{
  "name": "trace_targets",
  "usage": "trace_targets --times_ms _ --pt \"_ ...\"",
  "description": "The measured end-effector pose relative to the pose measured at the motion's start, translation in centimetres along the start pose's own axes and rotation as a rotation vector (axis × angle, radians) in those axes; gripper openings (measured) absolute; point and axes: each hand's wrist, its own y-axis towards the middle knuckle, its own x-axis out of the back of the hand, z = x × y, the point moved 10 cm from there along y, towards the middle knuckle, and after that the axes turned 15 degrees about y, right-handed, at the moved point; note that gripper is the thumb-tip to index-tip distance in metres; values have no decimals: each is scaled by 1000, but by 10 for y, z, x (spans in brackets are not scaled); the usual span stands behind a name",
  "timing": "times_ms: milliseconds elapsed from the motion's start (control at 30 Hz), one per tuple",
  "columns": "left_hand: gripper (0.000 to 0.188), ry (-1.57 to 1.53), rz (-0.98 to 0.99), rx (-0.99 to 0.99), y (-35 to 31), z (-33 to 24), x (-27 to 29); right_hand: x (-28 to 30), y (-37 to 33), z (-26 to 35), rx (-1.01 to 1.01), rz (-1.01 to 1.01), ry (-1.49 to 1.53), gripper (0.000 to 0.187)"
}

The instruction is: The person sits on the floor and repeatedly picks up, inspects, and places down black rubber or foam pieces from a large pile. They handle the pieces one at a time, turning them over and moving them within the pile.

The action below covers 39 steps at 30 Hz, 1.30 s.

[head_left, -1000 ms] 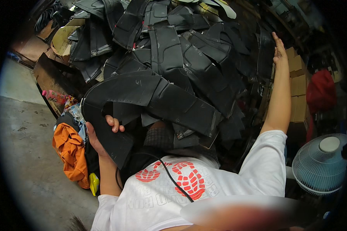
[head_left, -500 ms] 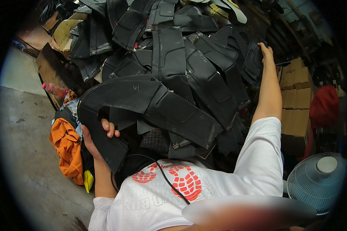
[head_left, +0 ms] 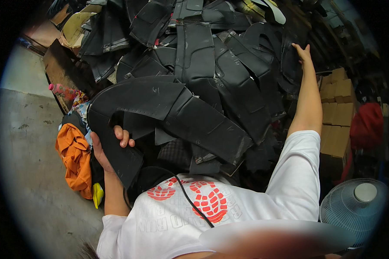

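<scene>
My left hand (head_left: 124, 137) is closed around a curved black leather-like cut piece (head_left: 129, 97), its fingertips coming through the inner curve and the thumb on the outer side. This piece, with pale chalk marks, bends over the near left of a big heap of similar black pieces (head_left: 199, 52). At the heap's far right, my right arm is stretched out. There my right hand (head_left: 304, 54) has its fingers spread beside a dark upright piece (head_left: 288, 56); whether it touches that piece is hard to make out.
Orange cloth (head_left: 74, 159) and a pink-capped bottle (head_left: 62, 90) are at the left, above a concrete floor (head_left: 30, 172). Brown cardboard boxes (head_left: 336, 116), a red cloth item (head_left: 366, 126) and a fan (head_left: 354, 211) stand on the right. A black cable (head_left: 188, 194) crosses my white shirt.
My right hand has shifted slightly right, and its fingers look more spread beside the dark piece. The left hand keeps its hold on the curved piece. The whole view has shifted a little.
</scene>
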Motion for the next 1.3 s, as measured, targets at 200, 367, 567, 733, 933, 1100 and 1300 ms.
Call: trace_targets --times_ms 200,367,567,733,933,1100,1300 --pt "57 -44 -17 62 -2 4 -2 3 -18 50 330 -205 -440 113" --pt "58 29 -51 49 2 2 1 -54 -151 179 756 266 -21 67" --pt "69 68 -157 76 4 5 8 -153 -335 208 667 790 -174 58" --pt "68 129 -211 84 4 5 10 -187 -378 206 670 714 -203 77" --pt "69 120 -214 119 6 11 7 -154 -352 214 388 694 538 77" --pt "70 139 -176 152 6 13 11 -88 -316 234 509 402 844 68" --pt "66 -42 25 30 7 6 1 -8 -317 255 1065 -268 -284 66"
